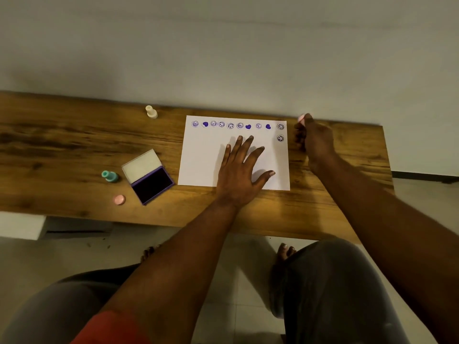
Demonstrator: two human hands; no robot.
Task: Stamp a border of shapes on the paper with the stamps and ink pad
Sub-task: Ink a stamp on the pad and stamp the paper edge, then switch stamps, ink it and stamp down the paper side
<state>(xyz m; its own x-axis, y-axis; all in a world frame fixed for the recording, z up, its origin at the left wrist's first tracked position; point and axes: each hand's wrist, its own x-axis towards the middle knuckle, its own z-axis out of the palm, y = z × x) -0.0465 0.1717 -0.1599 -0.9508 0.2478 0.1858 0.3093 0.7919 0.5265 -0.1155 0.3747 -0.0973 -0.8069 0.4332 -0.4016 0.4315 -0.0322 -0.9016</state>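
A white sheet of paper (203, 155) lies on the wooden table (62, 150). Purple smiley and heart prints run along its far edge, and one more smiley sits below the last one on the right side. My left hand (239, 167) lies flat on the paper with fingers spread. My right hand (313, 136) hovers just off the paper's right edge, closed around a pink stamp (301, 118) whose top pokes out above the fingers. The open ink pad (151, 181), with dark purple ink and a pale lid, sits left of the paper.
A teal stamp (110, 176) stands left of the ink pad and a pink cap (119, 199) lies near the front edge. A cream stamp (151, 111) stands by the table's far edge against the wall. My knees and bare feet are below the table.
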